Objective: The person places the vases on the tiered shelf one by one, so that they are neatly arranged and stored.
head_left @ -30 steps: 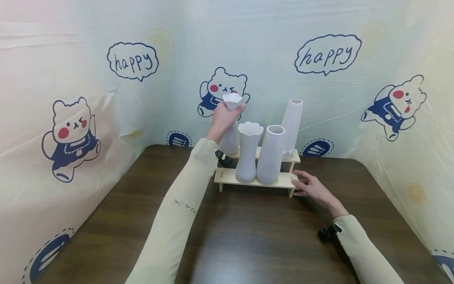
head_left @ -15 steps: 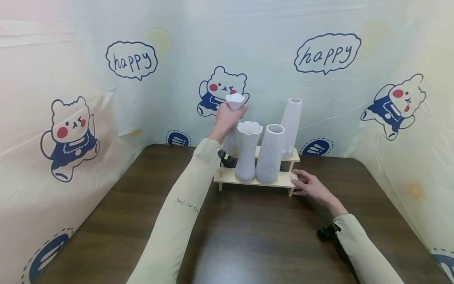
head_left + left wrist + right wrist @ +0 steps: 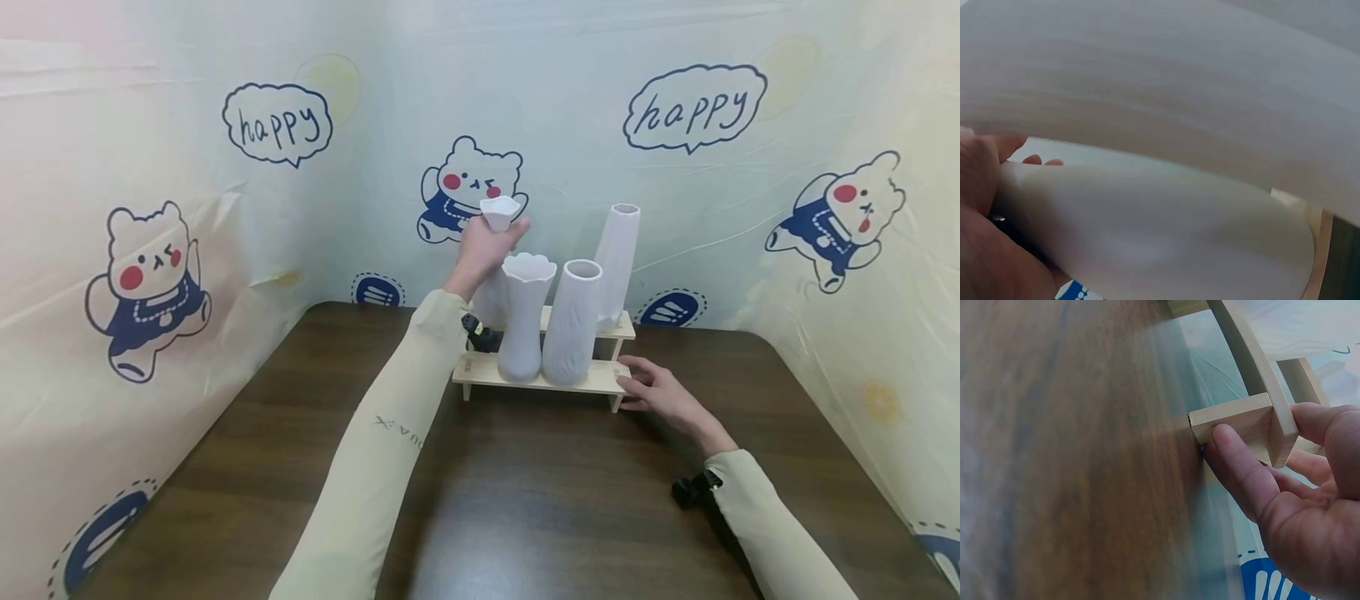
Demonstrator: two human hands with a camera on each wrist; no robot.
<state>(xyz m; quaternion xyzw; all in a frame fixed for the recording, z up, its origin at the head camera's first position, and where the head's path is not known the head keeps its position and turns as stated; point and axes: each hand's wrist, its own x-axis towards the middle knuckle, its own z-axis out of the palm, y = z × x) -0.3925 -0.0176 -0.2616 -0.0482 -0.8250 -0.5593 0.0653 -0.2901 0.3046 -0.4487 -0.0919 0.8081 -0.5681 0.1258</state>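
Observation:
My left hand [image 3: 483, 250] grips the neck of a white vase [image 3: 500, 210] with a wavy flared rim, at the left of the back tier. In the left wrist view that vase [image 3: 1166, 231] has its base by the wooden shelf edge; whether it bears fully on the shelf I cannot tell. On the two-tier wooden stand [image 3: 474, 373], a scalloped-rim vase [image 3: 521, 333] and a round-mouthed vase [image 3: 573, 333] occupy the front tier. A taller slim vase [image 3: 618, 258] stands at the back right. My right hand [image 3: 1310, 500] holds the stand's front right end, fingers at its leg [image 3: 1241, 419].
The stand sits on a dark brown wood-grain table [image 3: 540, 492], near its far edge. A pale printed cloth [image 3: 360, 175] with bears and "happy" bubbles hangs behind and along both sides.
My left hand has shifted slightly right with the wavy-rimmed vase, mostly in the first half second. The right hand stays at the stand's end, and the other vases have not moved.

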